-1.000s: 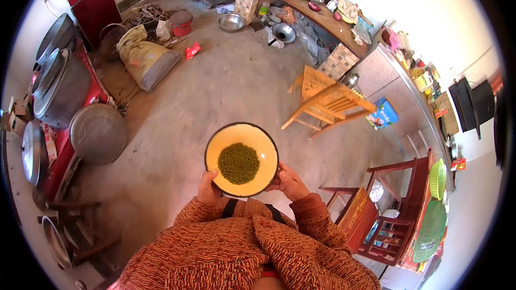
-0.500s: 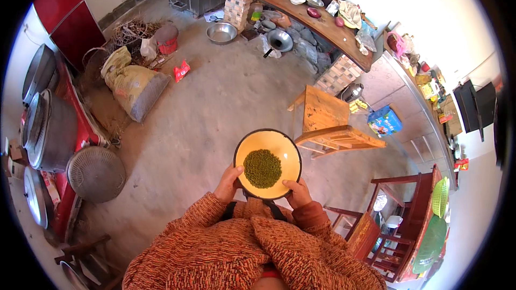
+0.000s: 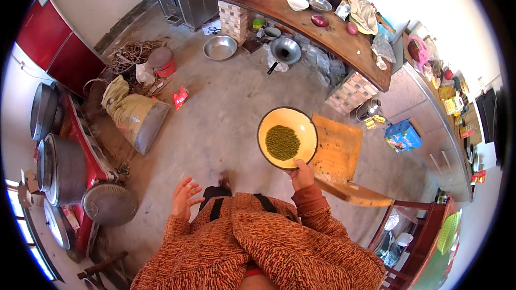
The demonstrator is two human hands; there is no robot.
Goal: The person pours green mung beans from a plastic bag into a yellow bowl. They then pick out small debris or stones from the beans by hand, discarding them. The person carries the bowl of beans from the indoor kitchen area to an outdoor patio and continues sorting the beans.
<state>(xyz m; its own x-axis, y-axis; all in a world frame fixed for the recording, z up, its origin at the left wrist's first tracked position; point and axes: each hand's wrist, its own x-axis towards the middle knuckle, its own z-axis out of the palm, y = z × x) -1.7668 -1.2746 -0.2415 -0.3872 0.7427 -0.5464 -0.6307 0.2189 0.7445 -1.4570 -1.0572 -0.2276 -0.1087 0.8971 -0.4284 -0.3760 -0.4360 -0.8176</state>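
A dark-rimmed bowl with a cream-yellow inside (image 3: pixel 305 127) is held out in front of me, a little right of centre. Small green beans, likely mung beans (image 3: pixel 282 143), lie in a heap on its bottom. My right hand (image 3: pixel 302 174) grips the near rim, thumb on the inside and fingers hidden beneath. Away from the bowl, my left hand (image 3: pixel 185 197) is raised over the floor at my left side, fingers spread and holding nothing. Beyond the bowl's right edge stands a wooden chair (image 3: pixel 338 147), partly covered by it in this view.
A brown counter (image 3: pixel 301 19) on tiled brick legs holds bowls and purple onions. Below it are a metal basin (image 3: pixel 220 48) and a dark pan (image 3: pixel 285 51). A stuffed sack (image 3: pixel 134 113) and large pots (image 3: pixel 65 169) stand left; a dark red wooden rack (image 3: pixel 424 225) is at right.
My left hand has let go of the bowl and moved left, opening. My right hand has carried the bowl to the right and forward, nearer the chair. My view has shifted too.
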